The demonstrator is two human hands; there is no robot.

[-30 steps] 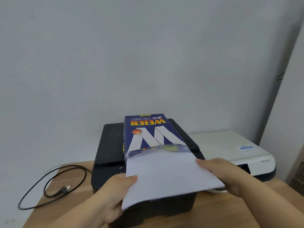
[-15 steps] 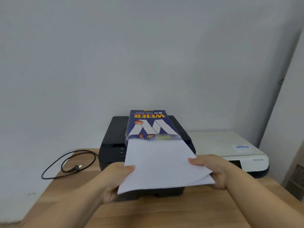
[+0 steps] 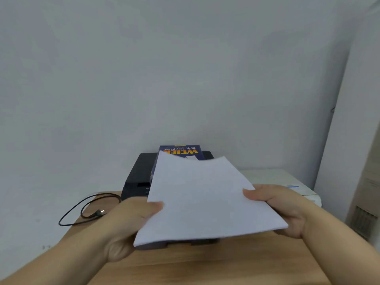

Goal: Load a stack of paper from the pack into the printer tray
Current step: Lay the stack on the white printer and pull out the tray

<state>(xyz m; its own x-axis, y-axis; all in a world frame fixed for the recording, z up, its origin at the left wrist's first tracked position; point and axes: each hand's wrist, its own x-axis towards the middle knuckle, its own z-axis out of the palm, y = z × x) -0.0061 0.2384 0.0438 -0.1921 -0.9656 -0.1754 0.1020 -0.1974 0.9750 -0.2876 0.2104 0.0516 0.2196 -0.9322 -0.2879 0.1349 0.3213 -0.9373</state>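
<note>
Both hands, left (image 3: 131,221) and right (image 3: 281,206), pinch opposite edges of the paper (image 3: 205,200), held clear of the pack (image 3: 181,150) above the printer (image 3: 137,177). Risk: the thin stack sags or fans, jamming at the unseen tray.

A wooden table (image 3: 216,264) with a light brown grain is seen set against a pale wall; a black printer (image 3: 139,177) is carried at its far middle, close to the wall; a white device (image 3: 273,177) with a flat lid is placed just beside the printer, toward the table's right edge; a black cable (image 3: 82,210) is laid in loose loops on the left far corner, its plug end rested on the wood, part of the loop hung past the table's edge.
</note>
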